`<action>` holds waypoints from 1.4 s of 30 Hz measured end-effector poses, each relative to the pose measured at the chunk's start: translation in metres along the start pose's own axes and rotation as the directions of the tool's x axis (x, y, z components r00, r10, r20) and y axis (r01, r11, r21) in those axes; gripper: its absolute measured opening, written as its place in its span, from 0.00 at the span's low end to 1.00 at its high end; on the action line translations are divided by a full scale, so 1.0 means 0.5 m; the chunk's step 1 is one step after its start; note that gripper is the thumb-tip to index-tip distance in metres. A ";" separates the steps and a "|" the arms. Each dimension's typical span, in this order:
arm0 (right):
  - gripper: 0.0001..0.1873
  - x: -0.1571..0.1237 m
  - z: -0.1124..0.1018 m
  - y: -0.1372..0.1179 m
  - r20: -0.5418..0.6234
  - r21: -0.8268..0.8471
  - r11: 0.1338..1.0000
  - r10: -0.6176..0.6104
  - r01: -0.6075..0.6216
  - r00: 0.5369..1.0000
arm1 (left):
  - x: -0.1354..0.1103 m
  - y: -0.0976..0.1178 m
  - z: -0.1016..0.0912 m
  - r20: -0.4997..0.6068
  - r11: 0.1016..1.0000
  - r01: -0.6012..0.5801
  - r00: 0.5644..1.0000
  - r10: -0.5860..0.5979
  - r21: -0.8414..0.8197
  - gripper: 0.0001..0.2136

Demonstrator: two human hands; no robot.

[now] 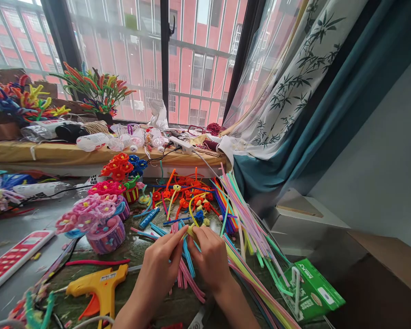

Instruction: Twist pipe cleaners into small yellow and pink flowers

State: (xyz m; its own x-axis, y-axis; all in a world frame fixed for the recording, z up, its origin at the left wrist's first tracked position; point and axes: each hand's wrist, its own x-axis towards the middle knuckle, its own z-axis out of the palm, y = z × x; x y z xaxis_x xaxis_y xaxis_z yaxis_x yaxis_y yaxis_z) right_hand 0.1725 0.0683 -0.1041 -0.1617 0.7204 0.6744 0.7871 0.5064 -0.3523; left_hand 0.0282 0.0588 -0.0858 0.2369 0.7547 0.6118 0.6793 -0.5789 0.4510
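My left hand and my right hand meet at the middle of the work table, fingertips pinched together. Between them is a yellow pipe cleaner, partly bent into a small shape; a long yellow strand rises above the fingers. Beneath my hands lie blue and pink pipe cleaners. Just beyond sit a dark blue curled piece and several orange pipe-cleaner pieces. To the left of my left hand rests a yellow glue gun, and scissors lie between my forearms, partly hidden.
Pipe-cleaner flower pots stand on the left, near a white-and-red power strip. A blue tube lies ahead. Long pipe-cleaner bundles and a green box are on the right. Plastic bottles line the windowsill.
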 end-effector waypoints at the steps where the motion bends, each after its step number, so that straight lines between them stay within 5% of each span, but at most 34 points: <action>1: 0.18 0.001 -0.001 0.000 0.012 0.004 1.000 0.000 0.000 1.000 | -0.001 0.000 0.001 0.003 1.000 -0.007 1.000 0.007 -0.002 0.16; 10: 0.19 0.005 -0.009 0.000 0.056 0.005 0.999 -0.039 0.039 0.998 | -0.001 -0.002 -0.004 0.052 0.999 -0.036 0.998 0.034 0.038 0.18; 34: 0.15 0.009 -0.019 0.016 0.151 -0.026 0.996 -0.085 0.090 0.985 | 0.012 0.013 -0.004 0.160 0.989 0.122 0.981 -0.108 -0.080 0.16; 39: 0.14 0.009 -0.019 0.016 0.189 -0.055 0.992 -0.100 0.112 0.977 | 0.014 0.010 -0.007 0.065 0.998 0.031 0.997 -0.034 0.051 0.14; 42: 0.13 0.009 -0.019 0.015 0.197 -0.060 0.993 -0.091 0.104 0.976 | -0.009 0.036 -0.051 -0.021 0.997 -0.024 1.000 0.022 -0.072 0.12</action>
State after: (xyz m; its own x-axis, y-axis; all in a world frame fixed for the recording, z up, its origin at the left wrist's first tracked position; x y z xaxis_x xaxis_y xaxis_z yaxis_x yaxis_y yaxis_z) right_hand 0.1835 0.0710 -0.0974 -0.3463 0.7506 0.5627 0.8001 0.5495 -0.2407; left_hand 0.0220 0.0373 -0.0638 0.2373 0.7348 0.6354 0.6220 -0.6174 0.4816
